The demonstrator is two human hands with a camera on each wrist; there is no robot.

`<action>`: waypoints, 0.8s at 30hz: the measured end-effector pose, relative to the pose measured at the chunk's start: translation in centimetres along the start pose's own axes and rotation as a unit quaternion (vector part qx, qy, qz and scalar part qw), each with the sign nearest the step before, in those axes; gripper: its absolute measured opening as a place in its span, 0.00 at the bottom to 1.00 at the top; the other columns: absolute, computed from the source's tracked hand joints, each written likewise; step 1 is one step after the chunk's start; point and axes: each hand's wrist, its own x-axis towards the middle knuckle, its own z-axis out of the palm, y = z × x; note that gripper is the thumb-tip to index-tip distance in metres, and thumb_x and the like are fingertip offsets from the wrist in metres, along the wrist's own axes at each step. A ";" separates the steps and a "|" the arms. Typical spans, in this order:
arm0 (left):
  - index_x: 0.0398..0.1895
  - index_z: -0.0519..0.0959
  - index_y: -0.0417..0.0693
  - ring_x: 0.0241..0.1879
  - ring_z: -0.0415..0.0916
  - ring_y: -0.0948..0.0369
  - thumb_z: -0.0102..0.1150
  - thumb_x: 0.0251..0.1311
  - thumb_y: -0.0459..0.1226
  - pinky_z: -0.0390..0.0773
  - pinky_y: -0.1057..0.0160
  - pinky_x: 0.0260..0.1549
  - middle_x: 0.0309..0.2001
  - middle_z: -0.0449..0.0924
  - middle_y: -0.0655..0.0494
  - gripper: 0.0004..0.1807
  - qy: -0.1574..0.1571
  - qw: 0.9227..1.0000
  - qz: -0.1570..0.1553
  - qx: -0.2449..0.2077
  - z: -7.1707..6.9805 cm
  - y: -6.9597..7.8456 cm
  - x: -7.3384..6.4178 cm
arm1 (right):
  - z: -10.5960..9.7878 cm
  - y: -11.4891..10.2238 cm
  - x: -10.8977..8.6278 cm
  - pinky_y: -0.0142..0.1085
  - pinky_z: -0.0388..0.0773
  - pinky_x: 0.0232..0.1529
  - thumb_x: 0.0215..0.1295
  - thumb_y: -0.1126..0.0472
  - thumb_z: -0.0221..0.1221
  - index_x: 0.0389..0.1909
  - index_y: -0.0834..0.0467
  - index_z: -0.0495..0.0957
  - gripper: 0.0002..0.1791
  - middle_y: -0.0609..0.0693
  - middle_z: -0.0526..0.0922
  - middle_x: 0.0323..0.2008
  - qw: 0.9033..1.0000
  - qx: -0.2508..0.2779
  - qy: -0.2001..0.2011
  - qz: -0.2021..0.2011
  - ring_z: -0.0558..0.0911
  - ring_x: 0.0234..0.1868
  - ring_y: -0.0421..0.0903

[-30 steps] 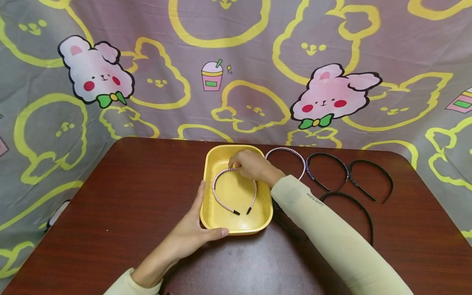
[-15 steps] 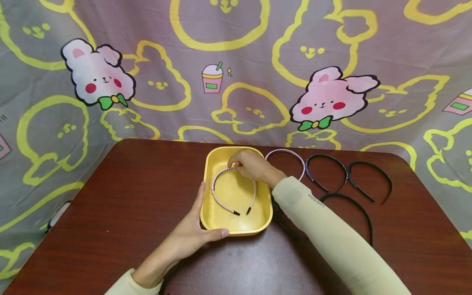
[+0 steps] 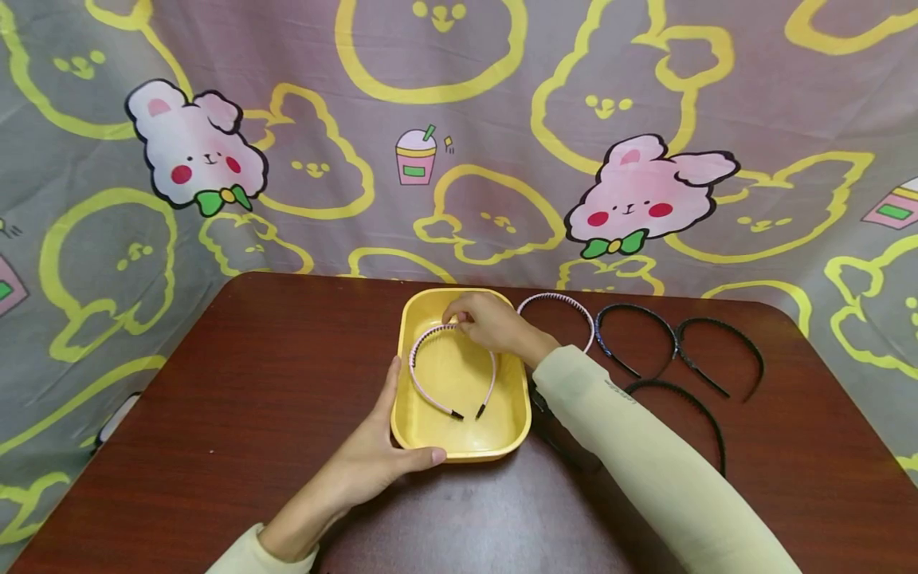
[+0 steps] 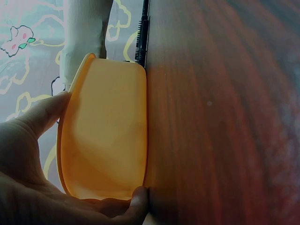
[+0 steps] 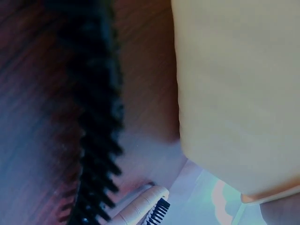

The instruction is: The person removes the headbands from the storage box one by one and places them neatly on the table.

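Note:
A yellow plastic tub stands on the table with a pink toothed headband inside it, its black-tipped ends toward me. My right hand reaches over the far part of the tub and pinches the headband at the top of its curve. Around the tub's near left corner, my left hand grips, thumb on the near rim and fingers along the left side. The left wrist view shows the left hand holding the tub wall from outside.
Right of the tub lie a second pink headband, a black-and-blue one and black ones; one nearer black headband is partly behind my right sleeve. A printed curtain hangs behind the table.
The pink headband in the tub has shifted very slightly left, still in my right hand's pinch. The left hand keeps its grip on the tub; the head view has tilted a little.

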 end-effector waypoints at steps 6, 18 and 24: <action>0.86 0.27 0.69 0.83 0.42 0.47 0.81 0.51 0.45 0.44 0.38 0.81 0.87 0.38 0.50 0.75 -0.001 1.000 -0.002 0.003 0.0 0.0 0.1 | -0.1 0.0 0.0 0.36 0.71 0.42 0.66 0.76 0.57 0.46 0.62 0.88 0.15 0.49 0.75 0.27 1.000 0.005 0.004 -0.002 0.74 0.35 0.45; 0.86 0.28 0.70 0.83 0.43 0.46 0.81 0.51 0.44 0.44 0.37 0.80 0.86 0.39 0.50 0.75 0.002 1.000 -0.005 0.000 0.1 0.0 0.0 | -1.1 -0.6 -0.3 0.36 0.75 0.41 0.68 0.74 0.60 0.47 0.61 0.89 0.13 0.52 0.80 0.32 0.999 0.023 0.022 0.006 0.77 0.36 0.47; 0.85 0.28 0.71 0.83 0.45 0.44 0.82 0.51 0.45 0.46 0.36 0.80 0.86 0.40 0.47 0.75 0.004 1.000 -0.008 0.005 0.1 0.0 0.0 | -1.9 -1.0 -0.7 0.36 0.76 0.43 0.70 0.72 0.61 0.49 0.61 0.88 0.12 0.51 0.80 0.34 0.999 0.039 0.024 0.025 0.78 0.38 0.46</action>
